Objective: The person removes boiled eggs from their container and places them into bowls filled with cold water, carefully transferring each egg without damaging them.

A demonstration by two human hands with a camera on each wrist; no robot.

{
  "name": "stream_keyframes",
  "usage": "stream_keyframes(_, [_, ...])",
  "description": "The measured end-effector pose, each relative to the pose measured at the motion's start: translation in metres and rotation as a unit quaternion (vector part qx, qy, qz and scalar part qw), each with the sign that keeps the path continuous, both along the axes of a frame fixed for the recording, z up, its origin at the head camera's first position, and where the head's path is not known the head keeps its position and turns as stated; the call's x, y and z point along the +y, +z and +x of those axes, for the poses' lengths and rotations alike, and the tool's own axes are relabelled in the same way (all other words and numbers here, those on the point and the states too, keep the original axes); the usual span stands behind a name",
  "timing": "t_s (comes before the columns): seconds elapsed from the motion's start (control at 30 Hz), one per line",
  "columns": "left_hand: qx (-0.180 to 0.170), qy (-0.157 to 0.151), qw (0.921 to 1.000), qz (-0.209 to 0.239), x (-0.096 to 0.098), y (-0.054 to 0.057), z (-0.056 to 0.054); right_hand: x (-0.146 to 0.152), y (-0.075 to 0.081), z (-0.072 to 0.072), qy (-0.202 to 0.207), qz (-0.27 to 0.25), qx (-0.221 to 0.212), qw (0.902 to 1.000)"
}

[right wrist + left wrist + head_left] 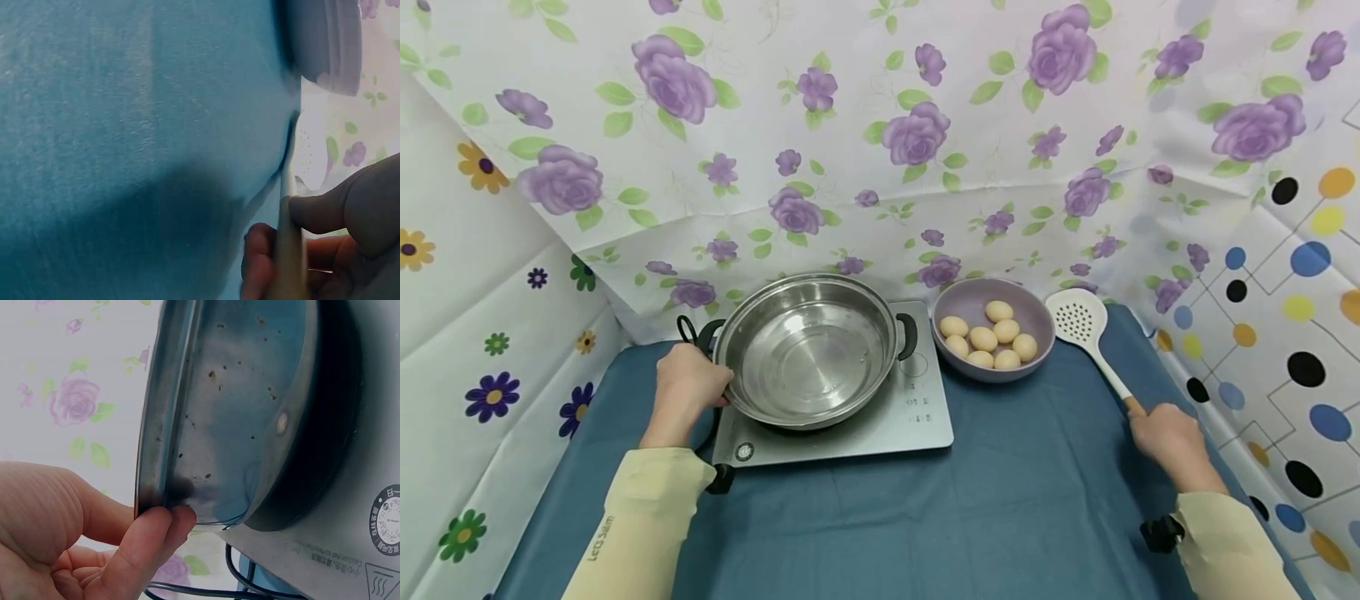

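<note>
A wide stainless steel pot (808, 362) with black side handles sits on a silver induction cooker (850, 446); clear liquid seems to lie in it. At its left side, my left hand (687, 385) pinches the rim between thumb and fingers. The left wrist view shows the fingertips (153, 534) against the pot's outer wall (234, 419). My right hand (1172, 442) grips the wooden end of a white slotted skimmer (1078, 321). The skimmer's perforated head rests near the back wall. In the right wrist view, thumb and fingers are around its handle (290, 250).
Just right of the cooker stands a purple bowl (992, 371) holding several light brown eggs (982, 338). A blue cloth (880, 525) covers the table. Flowered sheeting (850, 117) rises behind, with patterned sheets at both sides. A black cord (212, 587) runs beside the cooker.
</note>
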State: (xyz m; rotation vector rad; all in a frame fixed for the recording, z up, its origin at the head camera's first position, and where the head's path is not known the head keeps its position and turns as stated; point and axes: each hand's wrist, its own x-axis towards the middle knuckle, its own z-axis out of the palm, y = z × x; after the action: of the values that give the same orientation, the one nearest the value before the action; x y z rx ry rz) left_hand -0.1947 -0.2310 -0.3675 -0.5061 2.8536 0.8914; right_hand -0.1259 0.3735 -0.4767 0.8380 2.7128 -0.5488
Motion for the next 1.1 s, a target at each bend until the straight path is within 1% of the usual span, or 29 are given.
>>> stream_keyframes(0.13, [0.004,0.007,1.0,-0.003,0.002,0.0,0.0,-0.002,-0.001,0.004,0.005,-0.004,0.01,0.9999])
stream_keyframes(0.27, [0.008,0.015,0.9998,-0.003,0.003,-0.001,0.002,-0.003,-0.002,0.007,0.012,0.004,0.021,0.9997])
stream_keyframes(0.43, [0.015,0.017,0.9997,-0.006,0.002,-0.005,0.007,-0.003,-0.004,0.009,0.015,0.015,0.029,0.9994])
stream_keyframes(0.53, [0.012,0.022,0.9997,0.004,0.003,-0.008,0.01,-0.001,-0.006,0.012,0.019,0.022,0.037,0.9989])
stream_keyframes(0.63, [0.009,0.026,0.9996,0.012,0.003,-0.009,0.013,0.0,-0.007,0.015,0.023,0.027,0.044,0.9984])
stream_keyframes(0.7, [0.013,0.027,0.9995,0.011,0.004,-0.008,0.016,0.0,-0.008,0.016,0.021,0.027,0.045,0.9984])
stream_keyframes(0.77, [0.031,0.022,0.9993,0.002,0.003,-0.007,0.02,-0.001,-0.009,0.018,0.016,0.027,0.042,0.9986])
stream_keyframes(0.83, [0.059,0.019,0.9979,-0.016,0.004,-0.006,0.023,-0.002,-0.009,0.02,0.012,0.019,0.039,0.999])
stream_keyframes(0.97, [0.115,0.015,0.9917,-0.056,0.005,-0.004,0.029,-0.007,-0.003,0.023,0.018,0.005,0.036,0.9992])
stream_keyframes(1.03, [0.134,0.012,0.9882,-0.072,0.007,-0.001,0.032,-0.009,0.003,0.024,0.027,0.004,0.044,0.9986])
stream_keyframes(1.1, [0.149,0.008,0.9851,-0.085,0.007,0.001,0.036,-0.014,0.01,0.023,0.043,0.018,0.069,0.9965])
